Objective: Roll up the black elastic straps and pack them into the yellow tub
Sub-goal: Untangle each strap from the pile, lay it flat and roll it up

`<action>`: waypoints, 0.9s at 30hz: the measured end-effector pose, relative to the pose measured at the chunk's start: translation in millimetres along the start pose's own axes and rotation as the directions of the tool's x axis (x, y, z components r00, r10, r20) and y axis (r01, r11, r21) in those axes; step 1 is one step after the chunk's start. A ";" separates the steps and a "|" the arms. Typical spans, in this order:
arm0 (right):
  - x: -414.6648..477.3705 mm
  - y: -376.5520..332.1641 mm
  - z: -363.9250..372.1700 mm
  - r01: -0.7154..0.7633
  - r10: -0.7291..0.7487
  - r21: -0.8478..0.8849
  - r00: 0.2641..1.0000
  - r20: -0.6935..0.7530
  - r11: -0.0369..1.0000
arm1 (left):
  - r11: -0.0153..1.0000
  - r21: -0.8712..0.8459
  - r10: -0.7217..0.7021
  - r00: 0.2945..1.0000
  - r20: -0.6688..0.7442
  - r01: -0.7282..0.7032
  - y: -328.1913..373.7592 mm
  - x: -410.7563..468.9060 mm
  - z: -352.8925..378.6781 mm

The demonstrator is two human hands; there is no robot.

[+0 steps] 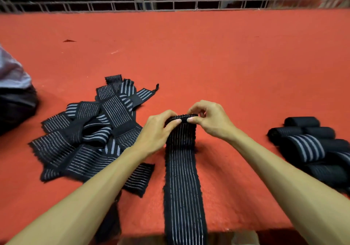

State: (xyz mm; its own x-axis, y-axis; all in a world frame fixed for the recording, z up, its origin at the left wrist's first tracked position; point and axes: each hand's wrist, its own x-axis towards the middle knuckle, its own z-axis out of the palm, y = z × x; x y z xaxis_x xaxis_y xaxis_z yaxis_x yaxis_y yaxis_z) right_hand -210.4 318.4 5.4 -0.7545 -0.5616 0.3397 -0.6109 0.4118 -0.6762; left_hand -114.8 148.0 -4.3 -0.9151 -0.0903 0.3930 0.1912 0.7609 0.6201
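Black elastic strap [182,178], thin white stripes lengthwise, lies flat on the red felt table [208,55], its far end rolled. I see my left hand [157,131] and right hand [210,120] both pinching that roll. Loose straps [85,136] heaped left; rolled straps [312,144] grouped right.
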 end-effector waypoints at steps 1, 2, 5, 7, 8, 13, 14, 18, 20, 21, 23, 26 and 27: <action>-3.2 -8.6 -9.0 0.019 -0.018 -0.012 1.000 0.021 1.000 | 1.000 -0.017 0.013 1.000 -0.010 -0.013 9.3 -3.6 -7.6; -8.6 -21.3 -20.9 0.033 -0.032 -0.020 0.998 0.047 0.999 | 0.999 -0.033 0.027 0.999 -0.020 -0.028 21.4 -8.4 -17.4; -23.6 -51.9 -50.1 0.008 -0.016 0.047 0.983 0.181 0.999 | 0.991 -0.137 0.005 1.000 0.018 -0.002 50.7 -19.8 -38.3; -38.1 -73.9 -69.2 -0.044 -0.004 0.166 0.960 0.280 0.985 | 0.921 -0.365 -0.091 0.987 0.134 0.135 73.5 -31.3 -52.3; -44.3 -82.2 -76.9 -0.087 0.002 0.246 0.945 0.327 0.965 | 0.856 -0.466 -0.136 0.967 0.215 0.224 83.3 -36.4 -58.5; -69.6 -120.4 -108.6 -0.281 -0.042 0.541 0.860 0.508 0.792 | 0.580 -0.661 -0.106 0.848 0.519 0.476 124.9 -51.5 -89.9; -72.5 -127.2 -114.0 -0.284 -0.081 0.598 0.858 0.508 0.749 | 0.523 -0.696 -0.077 0.841 0.536 0.492 128.3 -49.8 -95.1; -67.6 -133.1 -116.5 -0.240 -0.082 0.704 0.917 0.391 0.669 | 0.396 -0.772 -0.066 0.854 0.516 0.497 132.2 -38.3 -95.5; -62.1 -118.5 -105.0 -0.268 0.020 0.611 0.924 0.382 0.745 | 0.606 -0.679 -0.198 0.905 0.377 0.415 128.2 -39.0 -79.9; -60.0 -106.2 -96.5 -0.309 0.077 0.553 0.912 0.402 0.774 | 0.708 -0.598 -0.241 0.925 0.294 0.375 121.6 -38.9 -69.9; -57.9 -80.6 -78.0 -0.384 0.162 0.508 0.889 0.428 0.771 | 0.797 -0.515 -0.252 0.949 0.189 0.315 103.5 -36.8 -50.5; -51.5 -53.2 -54.2 -0.409 0.203 0.539 0.893 0.402 0.737 | 0.836 -0.486 -0.231 0.966 0.113 0.257 77.9 -27.6 -28.7; -48.2 -48.1 -49.2 -0.410 0.212 0.545 0.896 0.390 0.732 | 0.843 -0.486 -0.212 0.973 0.093 0.230 72.4 -23.9 -23.8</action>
State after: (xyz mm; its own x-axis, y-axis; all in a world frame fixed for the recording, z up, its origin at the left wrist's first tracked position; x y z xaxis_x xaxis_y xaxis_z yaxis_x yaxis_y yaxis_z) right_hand -156.5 361.0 53.8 -0.7119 -0.6960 -0.0936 -0.0072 0.1405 -0.9901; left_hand -70.6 189.9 47.4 -0.9637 -0.1898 0.1879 0.1232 0.3084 0.9433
